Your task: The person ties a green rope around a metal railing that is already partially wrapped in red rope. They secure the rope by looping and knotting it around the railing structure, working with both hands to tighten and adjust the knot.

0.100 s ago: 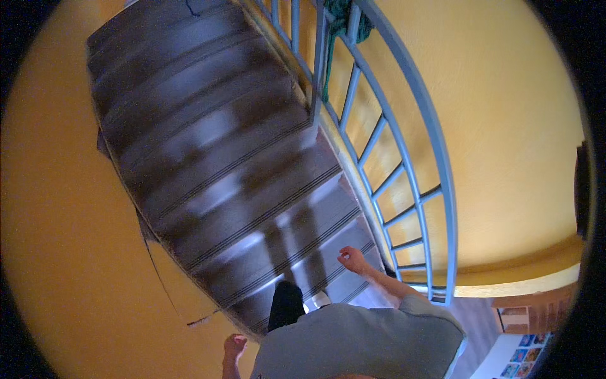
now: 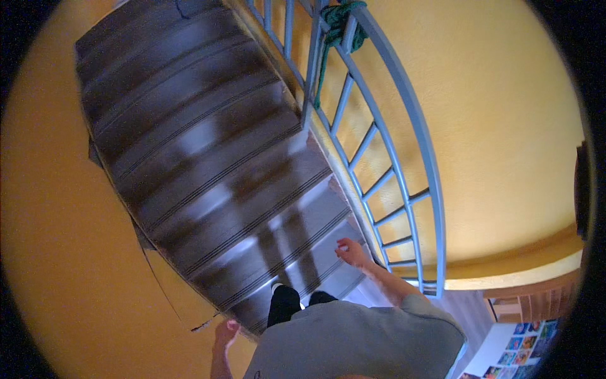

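My right hand hangs over the lower steps, near the foot of the metal railing and apart from it. Its fingers are loosely bent and a little apart, with nothing between them. At the lower left, beside the yellow wall, my left hand is curled closed and slightly blurred; no object shows in it. Grey-brown stairs with ridged step edges stretch out before me. My legs in dark trousers stand at the near steps, and one light shoe or sock partly shows.
A blue-grey railing curves along the right side of the stairs. Dark green cord is tied around it near the top. A thin cable hangs on the left wall. At the lower right, a board with colourful pictures stands below.
The stairs and railing have shifted slightly left in view. My left hand has moved left and a little up, while my right hand's fingers have loosened. Both dark trouser legs now show.
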{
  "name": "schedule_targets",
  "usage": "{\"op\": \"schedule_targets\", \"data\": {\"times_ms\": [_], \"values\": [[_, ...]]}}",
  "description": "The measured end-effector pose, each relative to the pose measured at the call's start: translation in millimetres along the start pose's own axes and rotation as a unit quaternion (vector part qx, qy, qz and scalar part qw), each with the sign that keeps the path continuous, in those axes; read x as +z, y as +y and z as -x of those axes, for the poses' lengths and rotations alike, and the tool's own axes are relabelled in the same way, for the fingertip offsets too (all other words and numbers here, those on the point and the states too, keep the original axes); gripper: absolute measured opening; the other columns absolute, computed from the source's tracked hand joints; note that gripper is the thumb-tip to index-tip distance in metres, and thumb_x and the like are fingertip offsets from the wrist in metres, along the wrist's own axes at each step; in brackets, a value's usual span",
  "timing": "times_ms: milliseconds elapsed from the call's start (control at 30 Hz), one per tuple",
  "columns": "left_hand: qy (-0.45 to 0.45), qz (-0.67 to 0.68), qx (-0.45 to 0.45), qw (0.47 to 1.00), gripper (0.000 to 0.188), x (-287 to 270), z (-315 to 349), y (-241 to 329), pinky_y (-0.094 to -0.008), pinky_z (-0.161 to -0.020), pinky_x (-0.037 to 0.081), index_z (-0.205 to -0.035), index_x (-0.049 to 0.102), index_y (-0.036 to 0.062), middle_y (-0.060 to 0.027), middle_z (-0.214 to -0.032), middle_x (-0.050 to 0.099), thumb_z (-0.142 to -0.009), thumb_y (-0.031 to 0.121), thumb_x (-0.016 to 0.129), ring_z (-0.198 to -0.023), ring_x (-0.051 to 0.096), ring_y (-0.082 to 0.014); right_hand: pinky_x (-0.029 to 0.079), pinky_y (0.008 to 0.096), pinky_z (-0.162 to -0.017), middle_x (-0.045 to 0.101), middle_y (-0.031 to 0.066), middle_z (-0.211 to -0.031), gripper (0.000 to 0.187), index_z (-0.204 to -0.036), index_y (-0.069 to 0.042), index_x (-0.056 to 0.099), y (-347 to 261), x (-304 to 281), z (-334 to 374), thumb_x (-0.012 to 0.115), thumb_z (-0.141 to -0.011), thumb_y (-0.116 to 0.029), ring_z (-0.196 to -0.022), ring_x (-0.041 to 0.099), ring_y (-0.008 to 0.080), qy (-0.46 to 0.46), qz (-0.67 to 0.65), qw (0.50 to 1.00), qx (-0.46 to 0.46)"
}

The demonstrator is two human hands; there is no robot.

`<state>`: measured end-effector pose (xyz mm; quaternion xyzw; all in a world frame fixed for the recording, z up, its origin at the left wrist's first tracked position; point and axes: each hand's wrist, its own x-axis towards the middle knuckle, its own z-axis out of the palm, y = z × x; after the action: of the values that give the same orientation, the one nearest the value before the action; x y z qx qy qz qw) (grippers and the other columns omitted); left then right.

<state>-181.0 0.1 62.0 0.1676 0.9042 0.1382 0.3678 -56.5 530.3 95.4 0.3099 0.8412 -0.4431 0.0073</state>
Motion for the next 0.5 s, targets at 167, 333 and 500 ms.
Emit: {"op": "schedule_targets", "data": {"times_ms": [167, 333, 500], "values": [[0.156, 0.175, 0.124, 0.964, 0.038, -138, -69, 3, -0.0332, -0.069, 0.050, -0.103, 0.058, 0.0048, -0.0111, -0.083, 0.064, -0.071, 0.023, 0.069, -0.074, 0.062, -0.0213, 0.050, 0.0317, -0.065, 0.060, 0.0129, -0.099, 0.039, -0.112, -0.004, 0.051, -147, -39, -4, 0.064, -0.078, -0.019, -0.073, 0.062, 0.0196, 0.047, -0.028, 0.998, -0.014], [0.084, 0.237, 0.214, 0.944, 0.051, -243, -116, 145, -0.0296, -0.066, 0.050, -0.120, 0.047, 0.0064, -0.0097, -0.093, 0.061, -0.075, 0.018, 0.069, -0.073, 0.060, -0.0164, 0.050, 0.0308, -0.066, 0.061, 0.0118, -0.097, 0.040, -0.114, -0.006, 0.051, -210, -106, -12, 0.064, -0.078, -0.016, -0.073, 0.062, 0.0200, 0.072, -0.011, 0.996, -0.059], [0.093, 0.245, 0.332, 0.906, 0.052, -316, -159, 289, -0.0294, -0.072, 0.049, -0.122, 0.046, 0.0070, -0.0102, -0.100, 0.059, -0.075, 0.014, 0.068, -0.080, 0.060, -0.0173, 0.047, 0.0259, -0.068, 0.061, 0.0079, -0.094, 0.026, -0.107, -0.003, 0.056, -269, -193, -62, 0.060, -0.081, -0.008, -0.077, 0.058, 0.0133, 0.188, -0.012, 0.965, -0.181]]}}
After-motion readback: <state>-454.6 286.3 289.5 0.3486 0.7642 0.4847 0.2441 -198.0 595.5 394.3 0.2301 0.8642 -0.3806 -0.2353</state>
